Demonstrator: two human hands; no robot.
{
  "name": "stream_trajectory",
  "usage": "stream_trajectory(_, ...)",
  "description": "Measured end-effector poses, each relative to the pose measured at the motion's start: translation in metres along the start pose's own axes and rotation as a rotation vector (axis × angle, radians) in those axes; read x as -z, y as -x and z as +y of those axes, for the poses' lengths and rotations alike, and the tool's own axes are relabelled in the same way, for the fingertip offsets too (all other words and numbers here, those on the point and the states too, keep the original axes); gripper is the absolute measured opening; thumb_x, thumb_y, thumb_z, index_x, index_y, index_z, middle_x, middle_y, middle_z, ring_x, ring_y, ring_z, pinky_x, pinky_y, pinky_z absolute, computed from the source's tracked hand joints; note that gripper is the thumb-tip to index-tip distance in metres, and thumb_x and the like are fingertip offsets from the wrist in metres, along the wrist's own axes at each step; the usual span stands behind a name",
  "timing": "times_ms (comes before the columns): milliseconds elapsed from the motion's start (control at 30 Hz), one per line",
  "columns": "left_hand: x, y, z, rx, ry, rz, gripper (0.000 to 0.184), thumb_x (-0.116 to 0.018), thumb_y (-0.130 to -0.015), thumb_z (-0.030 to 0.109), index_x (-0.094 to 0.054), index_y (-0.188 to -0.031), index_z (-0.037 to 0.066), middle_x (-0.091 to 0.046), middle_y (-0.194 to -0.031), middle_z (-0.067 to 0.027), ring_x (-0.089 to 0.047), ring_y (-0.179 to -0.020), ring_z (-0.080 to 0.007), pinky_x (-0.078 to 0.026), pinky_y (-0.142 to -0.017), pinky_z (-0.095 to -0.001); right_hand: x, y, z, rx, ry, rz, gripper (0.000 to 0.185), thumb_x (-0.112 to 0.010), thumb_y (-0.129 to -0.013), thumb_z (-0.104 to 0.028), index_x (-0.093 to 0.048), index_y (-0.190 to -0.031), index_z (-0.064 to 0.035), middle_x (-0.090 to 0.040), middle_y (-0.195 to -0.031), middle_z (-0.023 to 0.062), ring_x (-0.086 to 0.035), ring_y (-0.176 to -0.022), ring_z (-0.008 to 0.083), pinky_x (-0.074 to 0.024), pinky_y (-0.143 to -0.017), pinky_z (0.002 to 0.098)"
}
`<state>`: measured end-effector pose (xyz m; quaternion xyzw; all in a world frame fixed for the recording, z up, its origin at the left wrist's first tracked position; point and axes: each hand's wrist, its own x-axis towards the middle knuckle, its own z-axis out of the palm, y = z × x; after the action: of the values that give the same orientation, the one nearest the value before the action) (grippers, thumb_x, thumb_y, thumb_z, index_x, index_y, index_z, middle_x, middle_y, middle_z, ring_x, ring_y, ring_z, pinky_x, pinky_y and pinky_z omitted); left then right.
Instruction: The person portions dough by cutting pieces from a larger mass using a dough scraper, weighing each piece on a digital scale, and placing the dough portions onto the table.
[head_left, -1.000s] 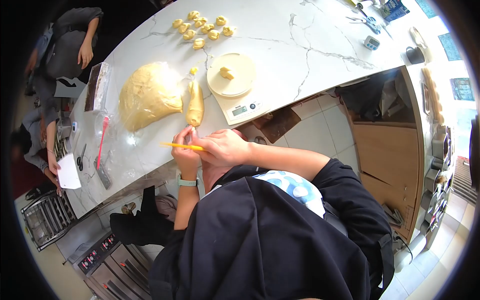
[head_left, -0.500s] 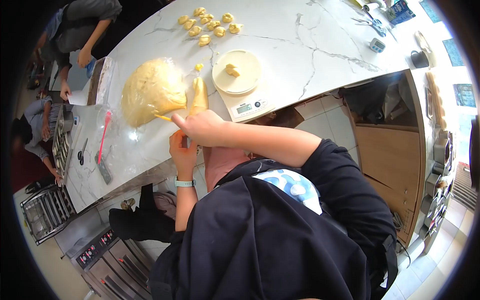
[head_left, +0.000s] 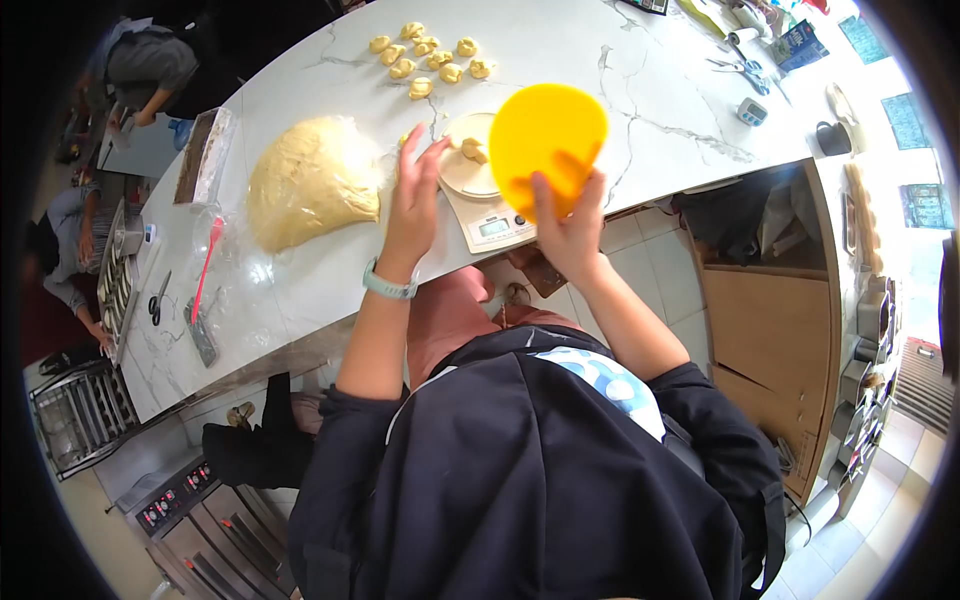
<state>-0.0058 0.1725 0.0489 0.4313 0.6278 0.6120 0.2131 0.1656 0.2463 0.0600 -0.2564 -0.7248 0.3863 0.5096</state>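
Your bench (head_left: 680,125): white, grey-veined; tiled floor (head_left: 650,262) below. Your left hand (head_left: 411,208): spread, free. Your right hand (head_left: 570,232): pinching yellow scraper (head_left: 548,122).

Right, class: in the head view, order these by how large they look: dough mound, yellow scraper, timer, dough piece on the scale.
1. Dough mound
2. Yellow scraper, but held nearer the camera, so real size is unsure
3. Timer and dough piece on the scale: too alike to rank
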Motion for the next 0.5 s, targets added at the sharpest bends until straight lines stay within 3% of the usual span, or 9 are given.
stream_trajectory(67, -0.008, -0.012, -0.005, -0.065, -0.198, -0.172, 0.045, -0.040, -0.097, 0.020, -0.029, -0.136, 0.001, -0.057, -0.120, -0.0173, -0.052, -0.116, -0.0262, -0.035, -0.099, -0.0382, 0.014, -0.007, -0.001, -0.016, 0.034, 0.061, 0.033, -0.055, -0.090, -0.005, -0.036, -0.115, 0.0039, -0.060, -0.098, 0.0179, -0.068, -0.080, 0.0213, -0.0541, -0.062, 0.0303)
stream_trajectory(167, -0.003, -0.009, 0.003, -0.238, -0.845, -0.116, 0.046, -0.043, -0.092, 0.015, -0.032, -0.135, 0.003, -0.059, -0.119, -0.0160, -0.050, -0.118, -0.0255, -0.029, -0.100, -0.0391, 0.031, -0.014, 0.013, 0.011, 0.110, 0.165, 0.034, -0.056, -0.090, -0.008, -0.036, -0.115, 0.0035, -0.057, -0.102, 0.0186, -0.066, -0.085, 0.0215, -0.0537, -0.067, 0.0296)
stream_trajectory(200, 0.000, -0.007, 0.003, -0.233, -0.784, -0.067, 0.043, -0.046, -0.089, 0.011, -0.038, -0.130, 0.003, -0.059, -0.119, -0.0129, -0.054, -0.113, -0.0241, -0.026, -0.098, -0.0397, 0.036, -0.016, 0.016, 0.031, 0.170, 0.191, 0.034, -0.057, -0.090, -0.009, -0.036, -0.115, 0.0033, -0.057, -0.102, 0.0186, -0.065, -0.085, 0.0214, -0.0537, -0.067, 0.0296)
stream_trajectory(267, 0.013, 0.002, -0.001, -0.284, -0.740, 0.050, 0.035, -0.050, -0.088, 0.010, -0.045, -0.122, 0.003, -0.062, -0.111, -0.0114, -0.056, -0.103, -0.0247, -0.032, -0.092, -0.0386, 0.040, -0.018, 0.016, 0.048, 0.223, 0.228, 0.035, -0.057, -0.090, -0.010, -0.036, -0.115, 0.0030, -0.057, -0.101, 0.0182, -0.066, -0.084, 0.0213, -0.0537, -0.067, 0.0291)
stream_trajectory(367, 0.032, 0.035, -0.015, -0.243, -0.633, 0.267, 0.027, -0.064, -0.083, 0.014, -0.054, -0.106, 0.004, -0.062, -0.091, -0.0066, -0.057, -0.082, -0.0246, -0.039, -0.077, -0.0349, 0.029, -0.018, 0.006, -0.071, -0.002, 0.219, 0.035, -0.056, -0.091, -0.010, -0.036, -0.116, 0.0024, -0.057, -0.101, 0.0175, -0.066, -0.082, 0.0214, -0.0538, -0.065, 0.0282)
stream_trajectory(467, 0.041, 0.078, -0.019, -0.065, -0.880, 0.345, 0.031, -0.075, -0.076, 0.019, -0.056, -0.093, 0.001, -0.057, -0.080, -0.0083, -0.055, -0.077, -0.0245, -0.045, -0.071, -0.0338, 0.007, -0.006, -0.005, -0.208, -0.138, -0.079, 0.032, -0.054, -0.092, -0.010, -0.037, -0.118, -0.0012, -0.064, -0.094, 0.0158, -0.067, -0.076, 0.0188, -0.0537, -0.057, 0.0300)
stream_trajectory(500, 0.044, 0.088, -0.026, -0.057, -0.869, 0.328, 0.033, -0.077, -0.074, 0.022, -0.057, -0.091, 0.003, -0.058, -0.081, -0.0072, -0.055, -0.075, -0.0242, -0.044, -0.070, -0.0347, -0.003, -0.001, -0.009, -0.269, -0.149, -0.236, 0.036, -0.057, -0.090, -0.012, -0.039, -0.119, -0.0038, -0.065, -0.088, 0.0156, -0.066, -0.069, 0.0251, -0.0524, -0.056, 0.0355)
